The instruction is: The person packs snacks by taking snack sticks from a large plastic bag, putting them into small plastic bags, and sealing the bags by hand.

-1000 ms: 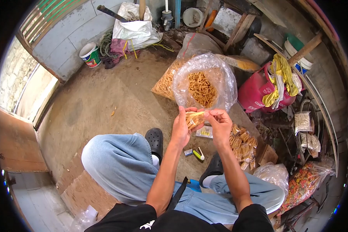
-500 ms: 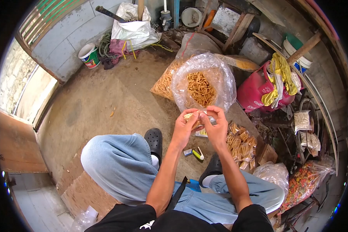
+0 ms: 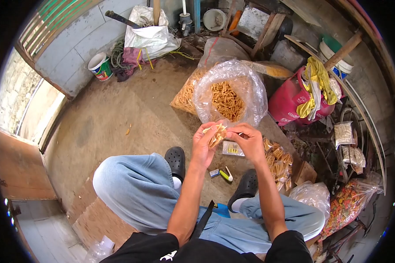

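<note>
My left hand [image 3: 202, 147] is wrapped round a small clear packet [image 3: 217, 136] of brown sticks. The fingertips of my right hand [image 3: 249, 141] pinch the packet's right edge. Just beyond both hands stands a large open plastic bag [image 3: 202, 94] with many brown stick snacks [image 3: 228, 101] inside. Below the hands, a flat clear pack with a yellow label [image 3: 233, 148] lies on the floor. Several filled packets [image 3: 278, 164] are heaped to the right of my right hand. A green stapler [image 3: 226, 174] and a small blue box [image 3: 214, 173] lie between my feet.
A pink container [image 3: 289, 98] draped with yellow cloth stands at the right. Behind the open bag lies a grey sack [image 3: 224, 50]. A bag of colourful pieces [image 3: 351, 201] is at the lower right. Against the far wall are a small bucket [image 3: 100, 66] and a white sack [image 3: 149, 37].
My hands came together over the packet, then moved apart again. My left hand has tilted the packet, and my right hand has shifted to its right edge.
</note>
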A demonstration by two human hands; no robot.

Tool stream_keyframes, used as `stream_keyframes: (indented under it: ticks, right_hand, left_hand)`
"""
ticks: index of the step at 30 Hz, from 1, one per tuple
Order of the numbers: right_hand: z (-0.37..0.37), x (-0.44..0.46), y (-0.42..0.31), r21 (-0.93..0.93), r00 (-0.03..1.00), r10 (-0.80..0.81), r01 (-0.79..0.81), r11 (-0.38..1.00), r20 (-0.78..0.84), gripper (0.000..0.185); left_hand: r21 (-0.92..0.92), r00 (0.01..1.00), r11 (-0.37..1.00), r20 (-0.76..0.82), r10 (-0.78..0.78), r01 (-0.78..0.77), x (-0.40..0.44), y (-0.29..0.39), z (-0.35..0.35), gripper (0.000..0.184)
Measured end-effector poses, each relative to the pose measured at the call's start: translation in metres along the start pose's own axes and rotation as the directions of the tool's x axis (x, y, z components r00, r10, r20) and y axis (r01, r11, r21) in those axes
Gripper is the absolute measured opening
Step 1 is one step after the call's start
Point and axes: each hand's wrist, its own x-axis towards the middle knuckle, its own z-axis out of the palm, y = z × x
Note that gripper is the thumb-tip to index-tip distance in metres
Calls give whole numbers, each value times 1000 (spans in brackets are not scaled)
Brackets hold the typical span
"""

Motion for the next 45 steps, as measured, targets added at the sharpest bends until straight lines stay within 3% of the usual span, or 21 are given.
stream_keyframes:
  ticks: [4,6,8,10,12,17,19,21,25,29,32,35,37,39,45]
  right_hand:
    - [-5,1,-6,189,998,53,-58,980,31,12]
    - [-8,-1,-9,201,992,123,-126,972,25,11]
    - [-10,0,-8,213,981,191,-191,958,22,10]
    - [-11,1,-3,67,1000,-27,27,997,-6,8]
    - [-12,1,-7,11,997,-82,82,997,-12,8]
    - [-13,-1,-5,-43,991,-133,133,990,14,7]
    - [-11,-2,4,99,999,9,-14,995,52,7]
    - [-7,-3,4,186,997,17,-31,982,73,8]
    - [0,-2,6,376,997,7,-35,926,75,10]
    - [-4,0,-5,318,987,134,-157,935,92,11]
    - [-3,0,-3,388,979,190,-202,899,71,12]
    - [3,-1,-4,428,981,191,-191,883,44,12]
    - [10,-2,-1,402,998,55,-40,915,-24,13]
    - [14,-1,1,384,999,48,-35,923,-25,13]
    - [11,0,10,246,999,32,-38,968,31,13]
  left_hand:
    - [34,996,999,88,6,-9,4,7,-12,14]
    - [171,985,985,172,-32,2,1,14,-11,17]
    - [273,986,962,156,-54,10,0,17,-6,17]
    - [372,988,928,137,-75,19,-3,20,-1,17]
    - [467,987,884,125,-102,32,-5,22,4,16]
    - [485,993,872,114,9,-64,-4,15,6,12]
    - [498,991,860,122,61,-114,-3,10,9,12]
    - [529,977,822,141,158,-209,-4,5,11,13]
    - [583,970,776,112,218,-241,-5,2,15,11]
    - [647,954,705,145,261,-291,-6,1,16,11]
    - [670,947,675,149,286,-309,-4,-3,16,11]
    - [718,932,614,141,334,-329,-5,-4,16,11]
    - [744,921,575,142,361,-340,-5,-5,16,11]
    - [740,896,564,118,428,-367,-5,-7,16,11]
    - [715,903,601,98,418,-356,-7,-7,14,10]
